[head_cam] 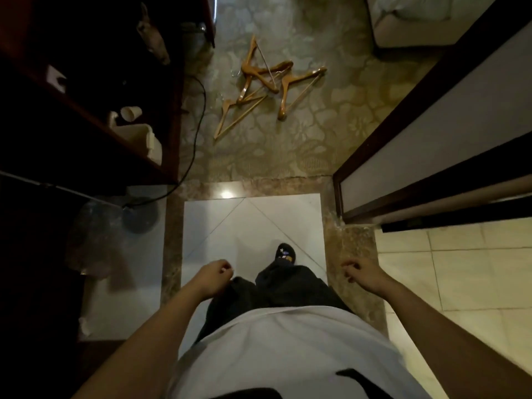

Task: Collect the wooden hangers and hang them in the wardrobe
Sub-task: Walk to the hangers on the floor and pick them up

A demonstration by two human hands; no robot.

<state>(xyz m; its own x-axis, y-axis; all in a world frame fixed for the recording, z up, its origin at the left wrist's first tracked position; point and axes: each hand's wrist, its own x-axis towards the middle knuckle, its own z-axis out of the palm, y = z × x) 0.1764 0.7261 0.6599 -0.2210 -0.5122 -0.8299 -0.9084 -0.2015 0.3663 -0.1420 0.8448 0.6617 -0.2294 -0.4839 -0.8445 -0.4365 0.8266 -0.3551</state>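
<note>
Hangers overlapping, count unclear, wardrobe dark.

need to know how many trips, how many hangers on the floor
About 4 hangers, tangled in one pile on the carpet ahead: one far, one middle, one right, one nearest left. Overlap may hide more.

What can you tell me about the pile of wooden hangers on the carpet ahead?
The wooden hangers lie in a loose, overlapping heap on the patterned carpet, past the white floor tile where the person stands. They look like glossy, honey-coloured wood with curved shoulders and thin straight crossbars; faint metal hooks show near the pile's left edge. There seem to be about four or five, flat on the floor and crossing one another at different angles. Nothing but carpet touches them; both hands are far back and empty.
</note>
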